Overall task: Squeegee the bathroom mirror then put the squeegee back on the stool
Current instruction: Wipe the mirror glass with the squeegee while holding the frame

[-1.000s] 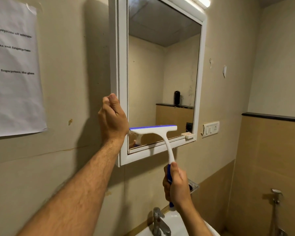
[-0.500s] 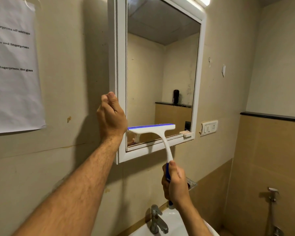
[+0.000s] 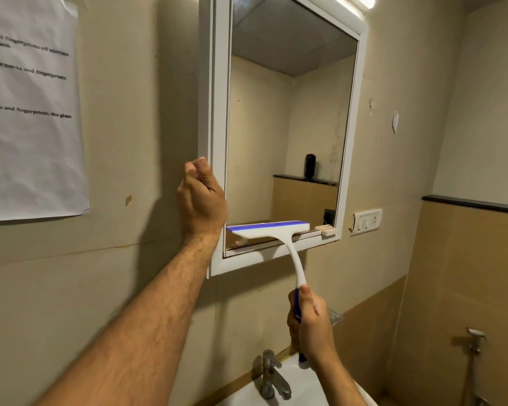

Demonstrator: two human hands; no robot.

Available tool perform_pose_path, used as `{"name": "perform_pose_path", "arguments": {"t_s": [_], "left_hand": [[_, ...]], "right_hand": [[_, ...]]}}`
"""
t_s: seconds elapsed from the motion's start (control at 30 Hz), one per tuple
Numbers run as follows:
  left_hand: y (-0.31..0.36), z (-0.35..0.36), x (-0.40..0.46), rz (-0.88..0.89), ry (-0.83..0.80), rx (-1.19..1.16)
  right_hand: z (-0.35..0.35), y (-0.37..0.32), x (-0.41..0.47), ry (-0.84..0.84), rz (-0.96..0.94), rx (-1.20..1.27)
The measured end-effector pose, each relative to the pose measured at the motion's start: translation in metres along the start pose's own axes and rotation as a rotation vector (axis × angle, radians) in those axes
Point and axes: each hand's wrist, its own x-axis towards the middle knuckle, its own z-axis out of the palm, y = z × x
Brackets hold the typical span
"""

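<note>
At the bottom of the mirror (image 3: 288, 136), the squeegee (image 3: 272, 230) lies with its blue-edged blade across the glass, just above the lower white frame. Its white neck curves down and right to a blue handle, and the right hand (image 3: 311, 326) has its fingers curled tight round that handle, thumb up along it, so this grip holds the squeegee. The left hand (image 3: 201, 197) is at the mirror's left frame edge, fingers curled; whether it clasps the frame or just rests against it I cannot tell. Below the right hand, a metal tap (image 3: 272, 376) stands on a white basin (image 3: 294, 391). A printed paper (image 3: 30, 112) hangs on the wall left of the mirror. Right of the mirror sits a switch plate (image 3: 367, 221), and a spray fitting (image 3: 477, 341) is mounted low on the tiled wall at far right.
</note>
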Motion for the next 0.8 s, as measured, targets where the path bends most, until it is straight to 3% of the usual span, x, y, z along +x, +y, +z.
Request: {"name": "perform_pose_path", "arguments": {"t_s": [0.23,0.5,0.8], "left_hand": [[0.003,-0.001,-0.001,0.006,-0.008,0.003],[0.000,-0.001,0.000,0.006,-0.009,0.008],[-0.003,0.001,-0.001,0.006,-0.009,-0.020]], "right_hand": [[-0.001,-0.036,0.021,0.004,-0.060,0.001],[0.009,-0.003,-0.010,0.017,0.003,0.022],[0.012,-0.030,0.009,0.006,-0.051,0.030]]}}
